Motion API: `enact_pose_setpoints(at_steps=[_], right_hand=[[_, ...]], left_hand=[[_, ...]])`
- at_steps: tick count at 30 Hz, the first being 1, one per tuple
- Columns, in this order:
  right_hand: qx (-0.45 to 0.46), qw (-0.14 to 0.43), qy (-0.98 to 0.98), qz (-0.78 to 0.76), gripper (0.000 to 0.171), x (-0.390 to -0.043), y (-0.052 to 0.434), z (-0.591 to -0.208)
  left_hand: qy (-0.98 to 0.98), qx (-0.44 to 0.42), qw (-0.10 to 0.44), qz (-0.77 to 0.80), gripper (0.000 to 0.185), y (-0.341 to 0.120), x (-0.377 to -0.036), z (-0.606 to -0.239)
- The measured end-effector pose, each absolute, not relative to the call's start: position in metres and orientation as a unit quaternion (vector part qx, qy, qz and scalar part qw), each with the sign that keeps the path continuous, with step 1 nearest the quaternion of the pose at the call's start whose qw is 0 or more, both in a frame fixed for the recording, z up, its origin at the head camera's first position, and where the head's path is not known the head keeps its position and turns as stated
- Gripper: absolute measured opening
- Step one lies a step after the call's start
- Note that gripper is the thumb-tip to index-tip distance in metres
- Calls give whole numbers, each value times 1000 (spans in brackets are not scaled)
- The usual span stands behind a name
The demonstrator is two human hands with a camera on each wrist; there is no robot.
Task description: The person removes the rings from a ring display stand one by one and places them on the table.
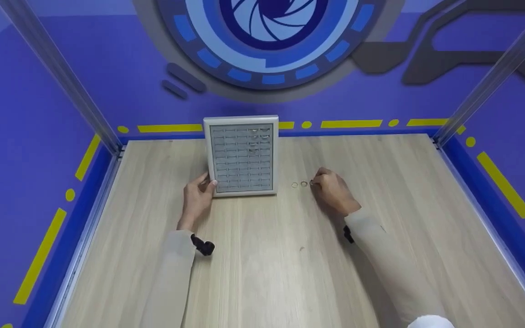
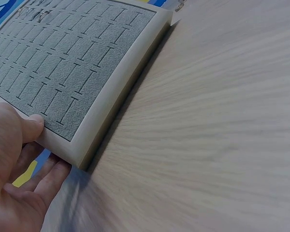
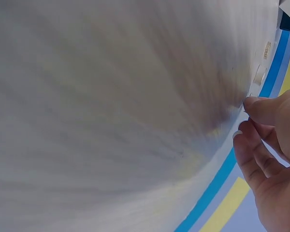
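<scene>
A ring display board (image 1: 242, 159) with a white frame and grey slotted padding leans upright on the table. My left hand (image 1: 197, 198) grips its lower left edge, thumb (image 2: 34, 126) on the front of the frame and the other fingers behind. Several rings (image 1: 254, 144) sit in slots at the board's upper right. To the right of the board, two loose rings (image 1: 304, 184) stand in a row on the tabletop. At the end of that row my right hand (image 1: 335, 193) pinches another ring (image 1: 311, 182), mostly hidden by the thumb and fingertips.
The light wooden table (image 1: 262, 264) is bounded by a blue-purple back wall (image 1: 107, 68) and side walls, with metal posts (image 1: 62, 77) at the corners. Black wrist mounts (image 1: 204, 247) sit on both sleeves.
</scene>
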State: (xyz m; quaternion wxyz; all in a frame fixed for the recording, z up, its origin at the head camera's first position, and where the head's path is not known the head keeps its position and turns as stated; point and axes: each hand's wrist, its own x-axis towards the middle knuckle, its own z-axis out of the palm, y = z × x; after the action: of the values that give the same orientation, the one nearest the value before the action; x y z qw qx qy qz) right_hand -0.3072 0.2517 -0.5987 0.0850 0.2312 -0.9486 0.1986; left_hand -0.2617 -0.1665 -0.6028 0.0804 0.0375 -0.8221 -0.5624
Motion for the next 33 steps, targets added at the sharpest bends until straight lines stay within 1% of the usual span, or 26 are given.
enact_pose_setpoints(at_steps=[10, 16, 20, 24, 29, 33], right_hand=[[233, 72, -951, 191, 16, -306, 252, -599], [255, 92, -947, 174, 18, -308, 252, -598], [256, 105, -944, 179, 14, -309, 251, -594], [247, 117, -939, 209, 12, -312, 249, -584], [229, 121, -932, 252, 13, -315, 244, -565], [231, 138, -921, 283, 14, -317, 239, -553]], left_hand=[[-824, 34, 76, -560, 51, -167, -261, -602], [-825, 28, 87, -558, 51, -167, -260, -604], [-825, 29, 84, -558, 51, -167, -259, -604], [-826, 31, 85, -556, 50, -167, -260, -604], [-825, 32, 88, -557, 50, -167, -260, -603], [-826, 30, 89, -555, 50, -168, -260, -602]])
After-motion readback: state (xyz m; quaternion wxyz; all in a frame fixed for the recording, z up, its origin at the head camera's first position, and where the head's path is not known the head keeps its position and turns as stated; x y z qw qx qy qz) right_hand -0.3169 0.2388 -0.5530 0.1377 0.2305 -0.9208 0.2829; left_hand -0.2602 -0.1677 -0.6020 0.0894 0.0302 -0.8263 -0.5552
